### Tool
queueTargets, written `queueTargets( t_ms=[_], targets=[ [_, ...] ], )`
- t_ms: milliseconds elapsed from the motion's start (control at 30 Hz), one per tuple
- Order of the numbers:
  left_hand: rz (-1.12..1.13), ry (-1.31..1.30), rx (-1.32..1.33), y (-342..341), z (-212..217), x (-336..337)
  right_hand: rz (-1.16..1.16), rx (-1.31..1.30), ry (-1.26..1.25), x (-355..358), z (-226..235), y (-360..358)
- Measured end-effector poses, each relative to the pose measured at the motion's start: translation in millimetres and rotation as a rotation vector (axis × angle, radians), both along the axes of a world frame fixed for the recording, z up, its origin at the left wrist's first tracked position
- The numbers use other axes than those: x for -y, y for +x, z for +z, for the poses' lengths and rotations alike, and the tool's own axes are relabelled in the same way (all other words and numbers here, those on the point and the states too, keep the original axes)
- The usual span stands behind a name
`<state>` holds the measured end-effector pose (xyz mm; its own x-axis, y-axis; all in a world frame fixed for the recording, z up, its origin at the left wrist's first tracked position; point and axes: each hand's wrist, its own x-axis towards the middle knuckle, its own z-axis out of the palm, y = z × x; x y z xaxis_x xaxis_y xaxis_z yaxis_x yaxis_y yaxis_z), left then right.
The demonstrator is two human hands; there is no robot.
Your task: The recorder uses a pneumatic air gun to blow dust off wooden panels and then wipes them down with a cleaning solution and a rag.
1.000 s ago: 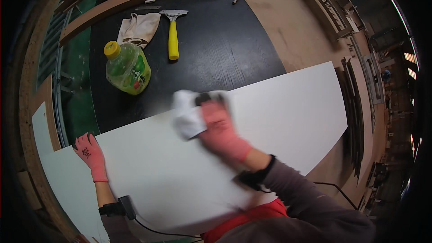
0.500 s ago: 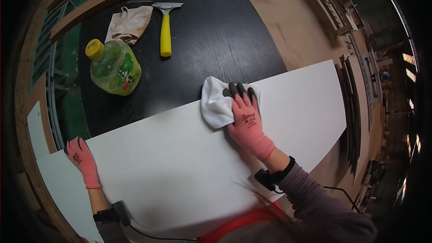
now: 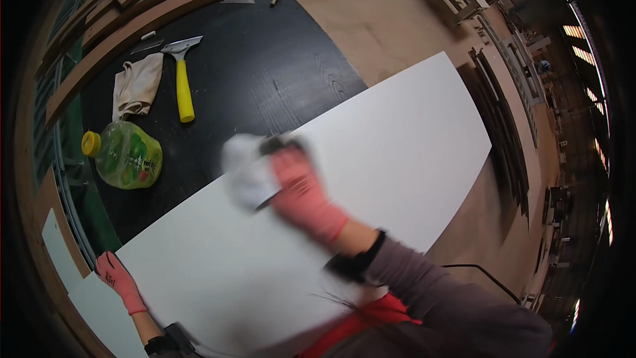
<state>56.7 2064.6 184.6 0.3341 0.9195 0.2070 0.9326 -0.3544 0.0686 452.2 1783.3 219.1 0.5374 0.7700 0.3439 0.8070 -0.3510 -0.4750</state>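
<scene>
Right hand [image 3: 297, 189], mid-frame, blurred — fingers closed on white cloth [image 3: 244, 174] over white panel [image 3: 391, 139] edge; press flat, evenly. Left hand [image 3: 121, 283], lower left, at panel's edge — finger opening unclear; brace there.

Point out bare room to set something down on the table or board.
Black table, between the yellow scraper and white board; also the board's right end, past the right hand. Crowded: the table's left side, with bottle, beige cloth and scraper.
</scene>
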Motion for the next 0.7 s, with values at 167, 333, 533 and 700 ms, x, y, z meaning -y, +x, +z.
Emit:
queueTargets(
  t_ms=[167,333,533,700],
  targets=[
    [-0.006,-0.022,0.050,18,-2,-3,-0.502,0.245,-0.215,107,7,195],
    [0.059,0.053,-0.058,9,-4,-8,-0.235,0.025,-0.062,50,10,112],
    [0.049,-0.076,-0.004,42,8,-5,0.424,-0.462,0.142,-59,2,-75],
    [-0.013,-0.002,0.119,34,13,7,0.410,-0.159,-0.104,-48,15,-58]
  ],
)
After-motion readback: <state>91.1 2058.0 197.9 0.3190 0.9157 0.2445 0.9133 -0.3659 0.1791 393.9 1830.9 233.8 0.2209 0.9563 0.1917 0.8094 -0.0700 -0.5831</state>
